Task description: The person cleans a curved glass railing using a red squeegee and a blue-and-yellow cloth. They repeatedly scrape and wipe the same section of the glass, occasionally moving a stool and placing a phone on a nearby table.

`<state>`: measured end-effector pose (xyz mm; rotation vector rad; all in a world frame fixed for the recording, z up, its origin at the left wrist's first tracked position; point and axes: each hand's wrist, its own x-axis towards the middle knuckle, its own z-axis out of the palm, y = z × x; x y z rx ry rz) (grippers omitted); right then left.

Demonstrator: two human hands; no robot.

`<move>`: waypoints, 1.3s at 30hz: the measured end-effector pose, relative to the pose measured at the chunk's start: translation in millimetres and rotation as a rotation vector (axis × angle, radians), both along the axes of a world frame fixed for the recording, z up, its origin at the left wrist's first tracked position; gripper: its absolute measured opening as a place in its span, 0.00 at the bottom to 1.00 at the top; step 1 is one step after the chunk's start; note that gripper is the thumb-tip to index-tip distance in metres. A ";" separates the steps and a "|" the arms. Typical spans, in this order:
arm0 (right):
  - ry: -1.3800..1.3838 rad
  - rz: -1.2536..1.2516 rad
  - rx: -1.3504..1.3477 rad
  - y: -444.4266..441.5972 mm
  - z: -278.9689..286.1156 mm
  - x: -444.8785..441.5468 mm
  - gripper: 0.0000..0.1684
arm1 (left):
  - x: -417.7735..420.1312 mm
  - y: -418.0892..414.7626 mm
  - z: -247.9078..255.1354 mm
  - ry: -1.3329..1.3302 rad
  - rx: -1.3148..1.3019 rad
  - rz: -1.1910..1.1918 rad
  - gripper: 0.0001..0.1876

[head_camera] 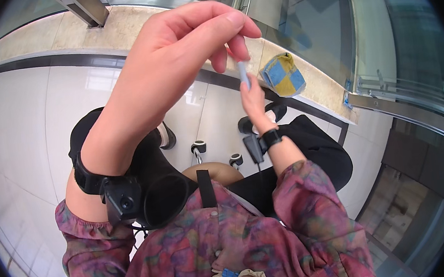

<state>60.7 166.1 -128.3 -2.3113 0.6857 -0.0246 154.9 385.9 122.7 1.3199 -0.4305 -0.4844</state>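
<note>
My left hand is raised large and close to the camera, its wrist bent and its fingers curled with the thumb against the index finger. Whether it grips anything is hidden by the fingers. Below and beyond its fingertips, my right hand holds a slim pale blue object upright. A small red part shows between that object and the left fingers; what the object is cannot be told. To the right of my right hand, a folded blue and yellow checked cloth lies on the stone ledge.
Glass panels rise behind the ledge, with a metal post at left and a metal rail at right. Chair casters stand on the tiled floor between my legs. Each wrist wears a black strapped device.
</note>
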 end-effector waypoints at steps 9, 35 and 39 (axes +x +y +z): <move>-0.042 -0.026 -0.095 -43.3 -1.6 60.4 0.23 | 3.4 0.4 2.5 -0.014 -0.010 0.026 0.15; -0.126 -0.008 -0.003 -29.0 -11.3 58.1 0.23 | 9.9 11.5 5.8 0.012 -0.049 0.209 0.17; -0.008 0.072 -0.040 27.6 1.9 45.3 0.22 | 8.4 15.7 5.6 0.024 -0.052 0.191 0.17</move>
